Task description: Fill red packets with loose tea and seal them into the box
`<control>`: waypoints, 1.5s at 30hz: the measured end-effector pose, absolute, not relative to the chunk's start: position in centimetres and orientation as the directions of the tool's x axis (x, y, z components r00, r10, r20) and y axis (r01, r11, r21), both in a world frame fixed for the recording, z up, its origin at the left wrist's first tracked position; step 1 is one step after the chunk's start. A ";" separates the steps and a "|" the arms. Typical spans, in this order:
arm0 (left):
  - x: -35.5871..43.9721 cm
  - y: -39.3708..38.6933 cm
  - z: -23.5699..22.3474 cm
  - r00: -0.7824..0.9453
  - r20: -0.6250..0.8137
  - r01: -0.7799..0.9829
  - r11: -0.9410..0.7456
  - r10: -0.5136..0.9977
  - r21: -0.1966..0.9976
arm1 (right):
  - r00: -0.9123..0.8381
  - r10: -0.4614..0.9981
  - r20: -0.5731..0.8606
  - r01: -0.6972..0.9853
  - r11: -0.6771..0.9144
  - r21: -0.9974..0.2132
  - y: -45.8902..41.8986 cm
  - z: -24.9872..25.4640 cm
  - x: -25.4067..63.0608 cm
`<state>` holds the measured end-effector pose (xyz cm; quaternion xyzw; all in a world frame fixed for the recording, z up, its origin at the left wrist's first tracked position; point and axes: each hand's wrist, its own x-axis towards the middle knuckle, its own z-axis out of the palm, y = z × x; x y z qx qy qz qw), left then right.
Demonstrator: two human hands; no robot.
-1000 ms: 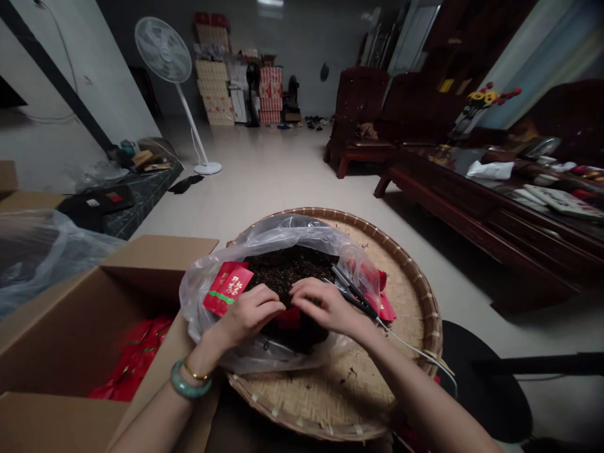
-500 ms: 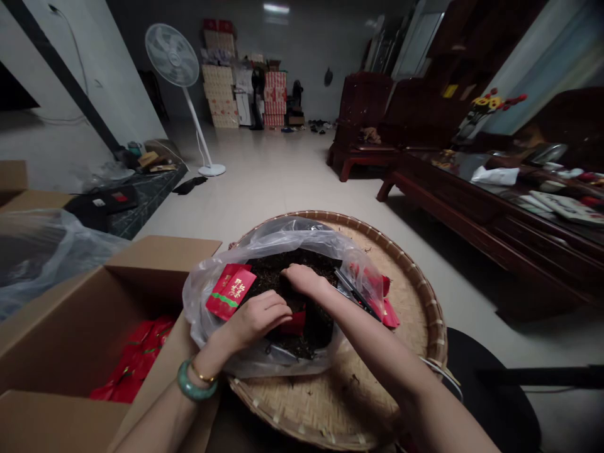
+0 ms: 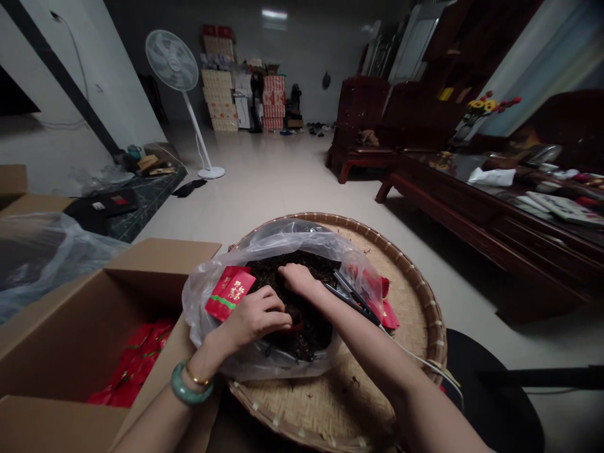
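Note:
A clear plastic bag [image 3: 202, 251] full of dark loose tea leaves [image 3: 311, 343] lies open on a round woven bamboo tray [image 3: 377, 384]. My left hand [image 3: 262, 318] is closed at a small red packet [image 3: 296, 328], of which only an edge shows below the fingers. My right hand [image 3: 298, 278] is in the tea with its fingers curled, the tips hidden against the leaves. Red packets [image 3: 231, 292] with gold characters and a green band rest on the bag's left side. At its right lies a black tong-shaped sealer [image 3: 357, 301] with a white cord.
At my left stands an open cardboard box [image 3: 51, 327] with several red packets [image 3: 136, 358] inside. More red wrappers [image 3: 387, 308] lie at the tray's right. Further off are a white standing fan [image 3: 195, 126], a dark wooden table [image 3: 453, 207] and stacked cartons [image 3: 219, 100].
My right hand has moved from beside the left hand forward into the tea and curled there. My left hand stays near the red packet, which is now mostly hidden. The view shifted slightly.

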<state>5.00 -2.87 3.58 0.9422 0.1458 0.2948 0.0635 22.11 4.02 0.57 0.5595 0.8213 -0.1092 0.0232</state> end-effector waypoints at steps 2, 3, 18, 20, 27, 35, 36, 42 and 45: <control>4.9 -2.9 3.4 0.780 0.533 0.235 -0.943 0.327 0.233 | -0.368 0.919 -0.140 0.921 0.340 -0.193 3.9 0.5 22.3; 4.9 -2.9 3.4 0.776 0.534 0.234 -0.940 0.335 0.250 | -0.364 0.923 -0.127 0.918 0.332 -0.216 3.9 0.5 22.4; 5.0 -2.9 3.8 0.774 0.526 0.215 -0.927 0.353 0.307 | -0.320 0.947 -0.032 0.519 0.147 -0.842 0.2 4.6 27.4; 5.3 -2.9 4.0 0.774 0.516 0.232 -0.922 0.367 0.309 | -0.340 0.938 -0.059 0.201 0.012 -0.980 -1.2 6.0 27.6; 5.9 -3.0 4.7 0.793 0.485 0.255 -0.923 0.370 0.287 | -0.402 0.914 -0.061 0.172 0.010 -0.985 -4.6 7.8 26.4; 5.6 -3.1 4.5 0.782 0.524 0.211 -0.935 0.337 0.287 | -0.405 0.906 0.124 0.551 0.350 -0.757 -5.9 8.3 26.2; 5.6 -3.1 4.6 0.781 0.525 0.208 -0.934 0.337 0.289 | -0.423 0.896 0.134 0.579 0.381 -0.720 -6.1 8.5 26.2; 5.4 -3.4 4.7 0.767 0.536 0.188 -0.922 0.353 0.338 | -0.607 0.779 0.158 0.680 0.612 -0.403 -7.1 8.8 25.7; 5.3 -3.9 3.9 0.688 0.560 0.212 -0.866 0.462 0.454 | -0.617 0.773 0.151 0.707 0.628 -0.326 -7.0 8.1 25.5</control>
